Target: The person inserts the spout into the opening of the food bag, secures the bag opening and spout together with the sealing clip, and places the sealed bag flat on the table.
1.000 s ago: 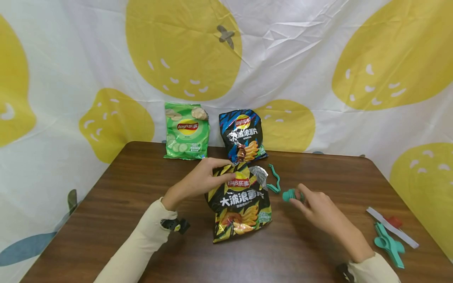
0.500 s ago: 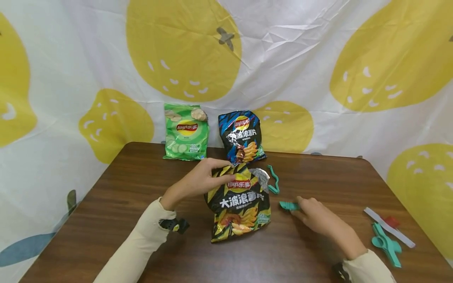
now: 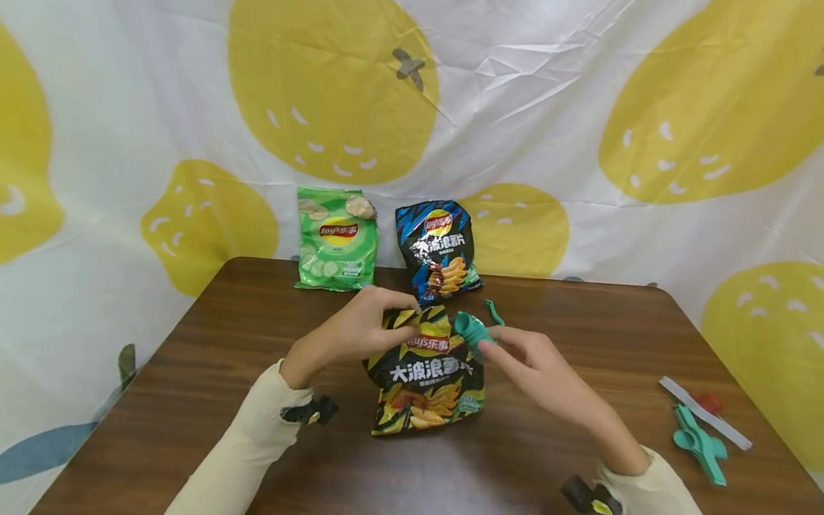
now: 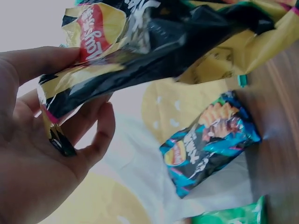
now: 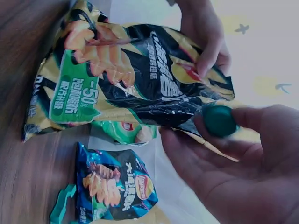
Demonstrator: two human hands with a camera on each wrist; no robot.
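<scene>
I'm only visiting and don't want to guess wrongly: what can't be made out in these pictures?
Head: contents of the black-and-yellow bag, hidden by its front.
Head: lower end of the green strip, behind the right hand.
Left wrist: most of the green bag, cut off by the bottom edge.
Right wrist: details of the teal piece, blurred.

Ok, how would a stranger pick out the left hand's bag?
Over the brown table, find the left hand. It holds the top of a chip bag, whose black-and-yellow pattern differs from the green bag and the blue-and-black bag behind.
</scene>
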